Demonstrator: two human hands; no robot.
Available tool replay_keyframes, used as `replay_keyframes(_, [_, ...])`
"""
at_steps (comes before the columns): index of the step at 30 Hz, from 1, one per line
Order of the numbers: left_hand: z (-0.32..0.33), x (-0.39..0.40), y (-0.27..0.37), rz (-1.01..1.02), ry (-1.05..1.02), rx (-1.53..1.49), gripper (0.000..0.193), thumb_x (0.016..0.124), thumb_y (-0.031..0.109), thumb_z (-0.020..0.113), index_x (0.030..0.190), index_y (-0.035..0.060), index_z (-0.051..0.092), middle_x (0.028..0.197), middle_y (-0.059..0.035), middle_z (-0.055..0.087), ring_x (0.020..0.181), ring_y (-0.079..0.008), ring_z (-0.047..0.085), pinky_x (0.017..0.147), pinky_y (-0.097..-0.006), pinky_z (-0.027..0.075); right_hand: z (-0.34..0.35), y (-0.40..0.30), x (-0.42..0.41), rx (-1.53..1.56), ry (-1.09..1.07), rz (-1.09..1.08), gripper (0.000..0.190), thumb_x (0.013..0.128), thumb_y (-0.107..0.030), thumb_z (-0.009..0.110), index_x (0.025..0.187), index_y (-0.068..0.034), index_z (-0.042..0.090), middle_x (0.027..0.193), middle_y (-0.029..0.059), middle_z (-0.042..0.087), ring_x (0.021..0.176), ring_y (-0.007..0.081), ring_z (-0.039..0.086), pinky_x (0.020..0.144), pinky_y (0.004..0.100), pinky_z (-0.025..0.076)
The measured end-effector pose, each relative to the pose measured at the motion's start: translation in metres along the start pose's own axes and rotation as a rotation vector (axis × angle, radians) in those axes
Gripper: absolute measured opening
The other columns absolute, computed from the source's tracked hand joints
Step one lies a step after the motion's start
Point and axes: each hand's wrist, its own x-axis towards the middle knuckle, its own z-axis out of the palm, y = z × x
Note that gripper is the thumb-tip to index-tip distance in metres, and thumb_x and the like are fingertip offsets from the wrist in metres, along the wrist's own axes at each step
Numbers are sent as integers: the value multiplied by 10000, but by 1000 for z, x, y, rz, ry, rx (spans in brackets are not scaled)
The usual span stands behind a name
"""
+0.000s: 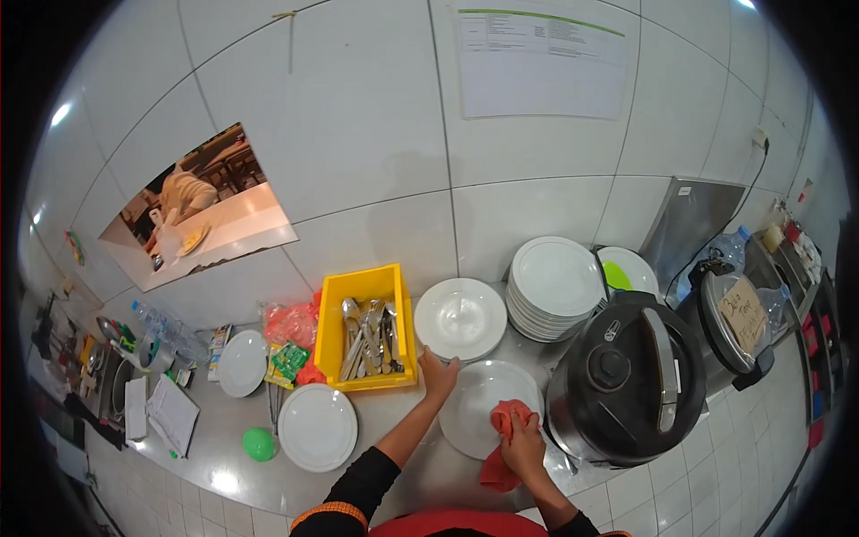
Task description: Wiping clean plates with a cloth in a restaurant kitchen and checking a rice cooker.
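My left hand (439, 376) grips the near rim of a white plate (461, 315), which rests on a low stack against the tiled wall. In my right hand (525, 446) is a bunched red cloth (503, 473), pressed onto the right part of a larger white plate (473, 416). That plate lies flat on the steel counter just in front of me. Left of my left hand stands a yellow plastic bin (333, 335) with metal spoons and forks (370, 342) inside.
A tall stack of white plates (557, 282) stands at the back. On the right, a black-lidded cooker (624, 382) sits close beside the large plate. Leftward are another white plate (317, 427), a green bowl-like item (258, 444), a small plate (243, 364) and papers (173, 413).
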Motion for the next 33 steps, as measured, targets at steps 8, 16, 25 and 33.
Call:
replay_keyframes(8, [15,-36,50,284,-149,149,578,686,149,644,1209,3,444,1165,-220,411,1085,-372,397,906,-475,345,-9,-1,6,18,-22,-4,570,696,-220,659,1206,-57,466,1054,216,404,734,367,592,618,412,514])
replay_keyframes(16, [67,54,141,267,-332,-501,549,744,184,648,1188,-40,414,1044,-193,496,972,-356,486,829,-395,415,-13,-1,9,63,-89,15,585,697,-206,653,1227,-65,450,1130,280,389,726,376,611,643,394,528])
replay_keyframes(25, [103,120,178,163,-127,50,655,609,173,790,1052,-103,395,1082,-264,450,955,-398,519,816,-407,460,-5,3,5,6,-22,-30,612,698,-251,637,1236,-56,419,1187,290,370,816,369,598,658,391,526])
replay_keyframes(33, [97,128,173,-117,-362,-111,742,520,173,791,1059,-137,386,958,-304,579,912,-397,592,815,-381,483,-5,4,5,-6,-21,-15,606,692,-229,649,1228,-64,419,1174,278,378,804,355,604,633,381,530])
